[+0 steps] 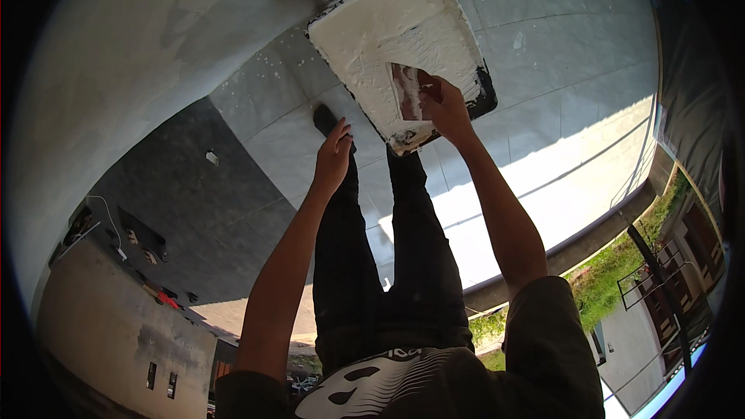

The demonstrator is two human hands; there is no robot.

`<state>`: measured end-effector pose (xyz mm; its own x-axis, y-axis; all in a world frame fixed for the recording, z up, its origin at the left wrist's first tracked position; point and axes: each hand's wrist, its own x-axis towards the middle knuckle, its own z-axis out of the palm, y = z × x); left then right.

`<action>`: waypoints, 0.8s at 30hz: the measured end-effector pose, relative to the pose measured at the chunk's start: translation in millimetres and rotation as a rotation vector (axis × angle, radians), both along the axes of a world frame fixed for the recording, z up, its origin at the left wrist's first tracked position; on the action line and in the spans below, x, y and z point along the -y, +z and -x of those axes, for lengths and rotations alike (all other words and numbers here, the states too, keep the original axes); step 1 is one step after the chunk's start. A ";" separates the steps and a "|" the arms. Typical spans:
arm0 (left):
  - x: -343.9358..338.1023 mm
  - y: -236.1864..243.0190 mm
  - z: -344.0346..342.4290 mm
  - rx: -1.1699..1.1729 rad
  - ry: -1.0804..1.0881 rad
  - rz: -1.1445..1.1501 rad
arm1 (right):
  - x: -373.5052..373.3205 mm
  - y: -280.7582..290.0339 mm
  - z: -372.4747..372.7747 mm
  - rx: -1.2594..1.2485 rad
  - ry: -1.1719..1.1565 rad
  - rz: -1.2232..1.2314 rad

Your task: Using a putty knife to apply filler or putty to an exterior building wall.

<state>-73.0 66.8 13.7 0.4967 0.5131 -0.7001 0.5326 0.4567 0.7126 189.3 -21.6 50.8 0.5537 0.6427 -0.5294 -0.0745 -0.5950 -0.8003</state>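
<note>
A shallow rectangular tray (pixel 365 27) with a dark, smeared rim lies ahead of me, coated with creamy white compound. My right hand (pixel 446 109) grips a flat rectangular scraper (pixel 407 89), its brown surface streaked with white, over the tray's lower part. My left hand (pixel 332 151) hangs just left of the tray above my leg, fingers loosely extended and holding nothing. My dark-shoed foot (pixel 324 116) shows beside the tray on the grey tiles (pixel 272 101).
A plastered wall (pixel 124 54) curves along the upper left. Dark flooring (pixel 178 178) on the left bears sandals (pixel 143 244), a white cable and small items. At the right, a sunlit floor edge (pixel 566 240) borders grass and a building.
</note>
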 end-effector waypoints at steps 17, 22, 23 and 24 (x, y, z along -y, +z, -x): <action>-9.3 21.2 -44.8 0.026 0.117 0.287 | -56.5 -3.7 56.4 0.572 0.170 -0.089; -1.4 29.3 -62.0 0.036 0.212 0.396 | -16.3 -60.8 56.9 1.016 0.455 0.019; -1.2 27.9 -60.1 0.040 0.214 0.398 | -13.9 -62.1 60.2 1.013 0.456 0.017; -0.5 26.8 -58.7 0.046 0.215 0.402 | -10.9 -63.1 63.0 0.975 0.465 0.009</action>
<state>-14.3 67.3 40.5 0.4440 0.3004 -0.8442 0.3669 0.7986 0.4771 126.3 -10.7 -12.3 0.4418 0.8971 0.0018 0.8273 -0.4067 -0.3875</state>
